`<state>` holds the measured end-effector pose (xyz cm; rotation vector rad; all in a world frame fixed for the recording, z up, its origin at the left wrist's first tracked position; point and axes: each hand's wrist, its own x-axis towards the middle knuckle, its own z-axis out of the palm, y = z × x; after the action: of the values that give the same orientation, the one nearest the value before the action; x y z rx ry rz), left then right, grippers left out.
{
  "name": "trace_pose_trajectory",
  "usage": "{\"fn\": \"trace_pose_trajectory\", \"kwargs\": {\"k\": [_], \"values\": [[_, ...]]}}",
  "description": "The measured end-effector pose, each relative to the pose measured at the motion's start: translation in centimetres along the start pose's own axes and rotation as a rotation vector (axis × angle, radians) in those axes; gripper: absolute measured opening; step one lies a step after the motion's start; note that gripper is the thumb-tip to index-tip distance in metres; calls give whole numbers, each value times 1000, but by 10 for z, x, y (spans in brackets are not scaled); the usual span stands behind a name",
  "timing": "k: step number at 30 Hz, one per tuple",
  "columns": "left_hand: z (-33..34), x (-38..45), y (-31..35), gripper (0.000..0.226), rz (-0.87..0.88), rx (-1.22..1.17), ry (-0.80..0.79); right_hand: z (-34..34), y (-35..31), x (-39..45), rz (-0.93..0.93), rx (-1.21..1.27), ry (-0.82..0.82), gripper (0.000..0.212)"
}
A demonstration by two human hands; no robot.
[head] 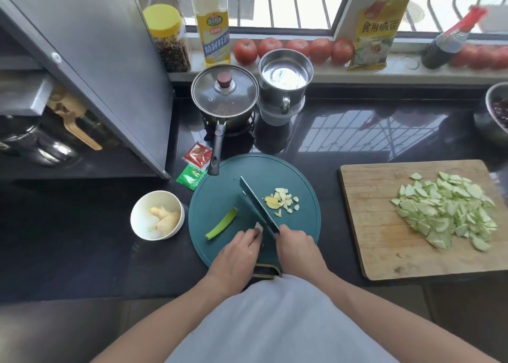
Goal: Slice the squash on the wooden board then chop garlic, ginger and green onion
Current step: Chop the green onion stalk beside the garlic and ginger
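Observation:
A round teal cutting board [220,192] lies in front of me. My right hand [298,246] grips the handle of a dark cleaver [257,206], whose blade stands edge-down on the board. My left hand [239,250] pinches a small pale piece [258,226] against the blade's left side. Chopped garlic [287,199] and a ginger slice [271,202] lie right of the blade. A green onion piece [222,223] lies left of it. Sliced squash [448,211] is heaped on the wooden board [365,197] at the right.
A white bowl [156,215] holding ginger root stands left of the teal board. Behind are a lidded saucepan [224,93] whose handle reaches over the board's rim, a steel pot [286,74], two sauce packets [193,164], an oil bottle [211,24] and tomatoes [294,49] on the sill.

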<state>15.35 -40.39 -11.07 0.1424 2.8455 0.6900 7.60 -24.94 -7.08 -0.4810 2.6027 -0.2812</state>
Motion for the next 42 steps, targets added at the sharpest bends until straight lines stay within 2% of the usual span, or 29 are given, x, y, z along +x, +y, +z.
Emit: {"fn": "trace_pose_trajectory", "kwargs": {"k": [3, 6, 16, 19, 22, 26, 32, 37, 42], "values": [[-2, 0, -1, 61, 11, 1, 15, -3, 19, -14, -8, 7, -21, 22], [-4, 2, 1, 51, -4, -2, 18, -1, 30, -29, -37, -26, -81, 23], [-3, 4, 0, 44, -10, -29, 10, 3, 22, -29, 7, -75, -180, 13], [-4, 5, -1, 41, -22, -30, -15, 4, 6, -13, 23, -65, -169, 11], [-8, 7, 2, 43, -19, 18, -46, 1, -17, 9, 25, 7, -73, 13], [-9, 4, 0, 39, -17, 50, -60, -3, -13, 6, -7, 45, -23, 14], [-9, 3, 3, 26, -21, 46, -33, -2, 19, -28, 0, -1, -95, 21], [-11, 2, 5, 29, -23, 21, -27, 3, 18, -32, -7, -38, -173, 16], [-11, 3, 4, 31, -28, 13, -31, 7, 8, -27, 46, -63, -181, 15]]}}
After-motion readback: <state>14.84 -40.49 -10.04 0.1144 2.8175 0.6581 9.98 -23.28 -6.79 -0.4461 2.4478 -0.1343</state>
